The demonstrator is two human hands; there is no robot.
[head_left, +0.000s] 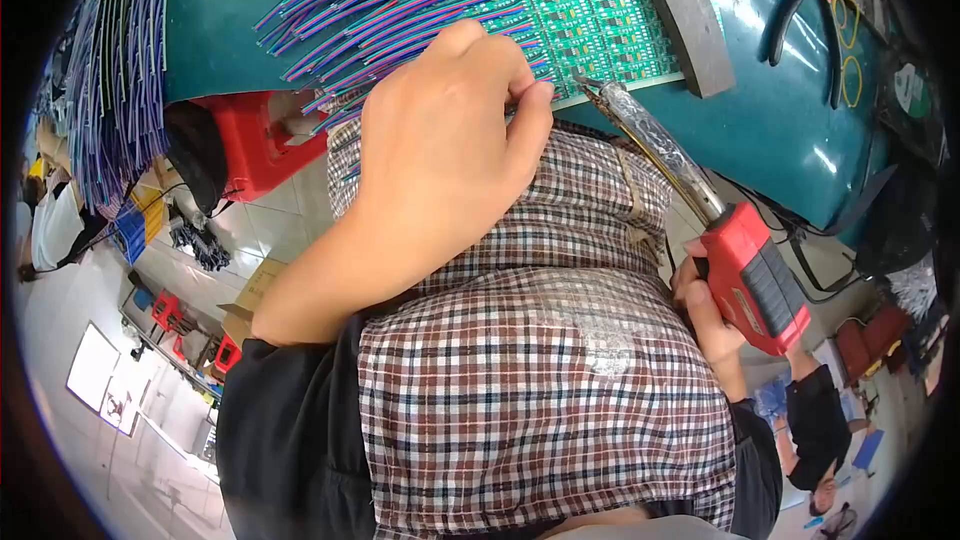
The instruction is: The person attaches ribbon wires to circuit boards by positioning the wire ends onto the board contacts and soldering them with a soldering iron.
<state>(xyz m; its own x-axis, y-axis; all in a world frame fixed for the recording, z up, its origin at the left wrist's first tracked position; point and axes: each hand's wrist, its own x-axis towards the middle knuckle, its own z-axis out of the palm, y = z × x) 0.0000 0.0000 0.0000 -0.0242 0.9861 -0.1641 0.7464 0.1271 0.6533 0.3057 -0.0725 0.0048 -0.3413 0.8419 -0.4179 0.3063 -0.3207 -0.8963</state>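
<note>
My left hand [445, 130] is closed in a pinch at the near edge of a green circuit board panel [590, 0]. It seems to hold a thin multicoloured wire, mostly hidden under the palm; a wire end pokes out past the wrist side. Rows of similar wires [400, 0] fan leftward from the panel. In my right hand [712, 325] is a soldering iron [755, 280] with a red and black grip. Its shaft slants up and left, a thin metal tube running beside it. The tip is close to the panel's edge, just right of my left fingertips; contact cannot be made out.
A dark metal bar [680, 15] lies across the panel's right part. Pliers [805, 15] and yellow loops [850, 50] rest farther right on the green tabletop [750, 140]. More wires [120, 70] hang at the far left, near a red stool [255, 145]. Another person [815, 430] is at lower right.
</note>
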